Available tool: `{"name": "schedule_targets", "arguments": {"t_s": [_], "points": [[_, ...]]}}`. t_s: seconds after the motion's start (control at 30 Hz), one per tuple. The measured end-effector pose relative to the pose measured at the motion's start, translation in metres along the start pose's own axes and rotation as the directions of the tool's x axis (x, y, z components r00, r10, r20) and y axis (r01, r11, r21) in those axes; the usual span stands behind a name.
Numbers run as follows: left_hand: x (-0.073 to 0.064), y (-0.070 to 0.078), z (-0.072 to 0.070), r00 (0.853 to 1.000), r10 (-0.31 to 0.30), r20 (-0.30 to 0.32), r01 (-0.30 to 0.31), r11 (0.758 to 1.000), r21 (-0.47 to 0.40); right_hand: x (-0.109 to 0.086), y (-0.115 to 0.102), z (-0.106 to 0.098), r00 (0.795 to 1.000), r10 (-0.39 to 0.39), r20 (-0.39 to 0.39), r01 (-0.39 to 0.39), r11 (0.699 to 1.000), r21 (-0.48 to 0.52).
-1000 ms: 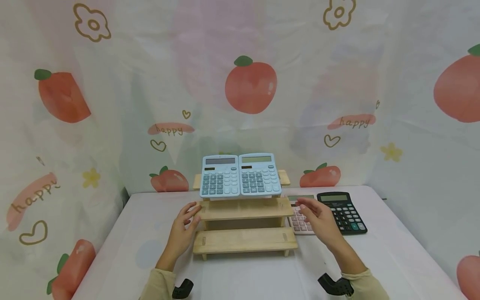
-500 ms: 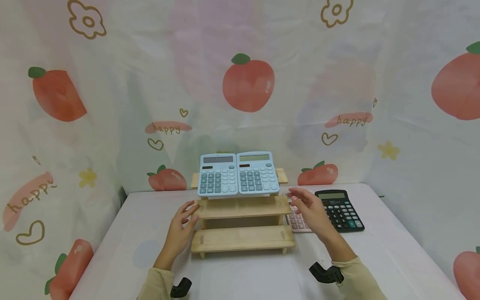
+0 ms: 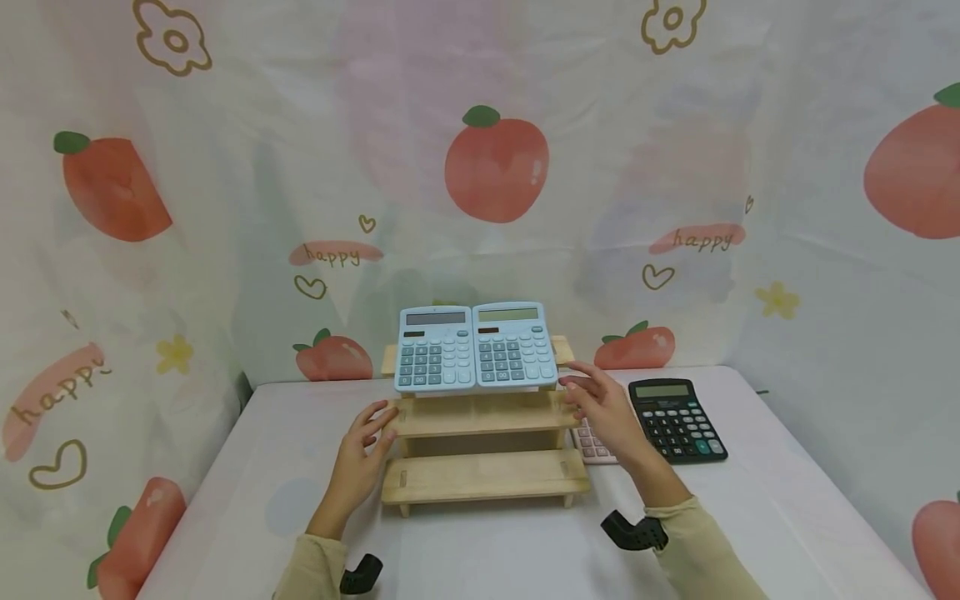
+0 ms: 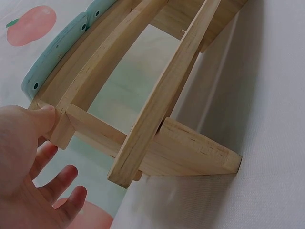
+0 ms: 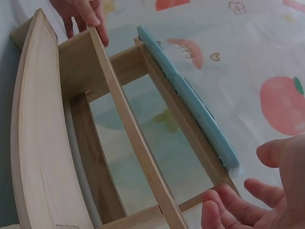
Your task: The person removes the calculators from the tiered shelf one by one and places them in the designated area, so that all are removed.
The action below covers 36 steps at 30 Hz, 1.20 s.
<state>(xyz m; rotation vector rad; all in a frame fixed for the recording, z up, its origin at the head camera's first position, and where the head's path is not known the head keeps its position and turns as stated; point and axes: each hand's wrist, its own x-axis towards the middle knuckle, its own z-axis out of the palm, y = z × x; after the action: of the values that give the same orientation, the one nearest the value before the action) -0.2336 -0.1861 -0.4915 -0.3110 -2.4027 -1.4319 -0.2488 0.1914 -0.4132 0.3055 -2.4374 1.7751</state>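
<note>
A three-tier wooden shelf rack stands on the table, with two light blue calculators leaning side by side on its top tier. My left hand is at the left end of the middle board; in the left wrist view its thumb and index finger pinch the board's end, while the other fingers hang loose. My right hand is beside the rack's right end, fingers loosely bent with nothing between them. In the right wrist view those fingertips are right by the end of the upper tier, below a blue calculator.
On the table right of the rack lie a pink calculator, partly hidden by my right hand, and a black calculator. A fruit-print cloth hangs close behind and along both sides.
My right hand has moved left from over the pink calculator to the rack's right end. The left hand stays at the middle board. The head view has shifted slightly.
</note>
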Motion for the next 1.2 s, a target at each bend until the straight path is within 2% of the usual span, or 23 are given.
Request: {"name": "schedule_targets", "arguments": {"t_s": [0.23,0.6,0.9,1.2], "points": [[0.001,0.0,-0.001,1.0,-0.007,-0.001,0.007,1.0,0.003,0.006,-0.002,0.007,0.998,0.059,0.024,-0.061,0.997,0.048],[0.002,0.002,-0.001,1.0,0.01,-0.006,-0.01,1.0,-0.014,0.015,-0.004,0.009,0.998,0.051,0.027,-0.051,0.998,0.032],[0.001,0.001,-0.001,1.0,0.005,-0.001,-0.005,1.0,-0.011,0.019,-0.007,0.014,0.997,0.066,0.029,-0.069,0.993,0.097],[0.0,0.001,0.0,1.0,0.005,-0.001,-0.006,1.0,-0.015,0.022,-0.005,0.021,0.996,0.084,-0.015,-0.08,0.982,0.173]]}}
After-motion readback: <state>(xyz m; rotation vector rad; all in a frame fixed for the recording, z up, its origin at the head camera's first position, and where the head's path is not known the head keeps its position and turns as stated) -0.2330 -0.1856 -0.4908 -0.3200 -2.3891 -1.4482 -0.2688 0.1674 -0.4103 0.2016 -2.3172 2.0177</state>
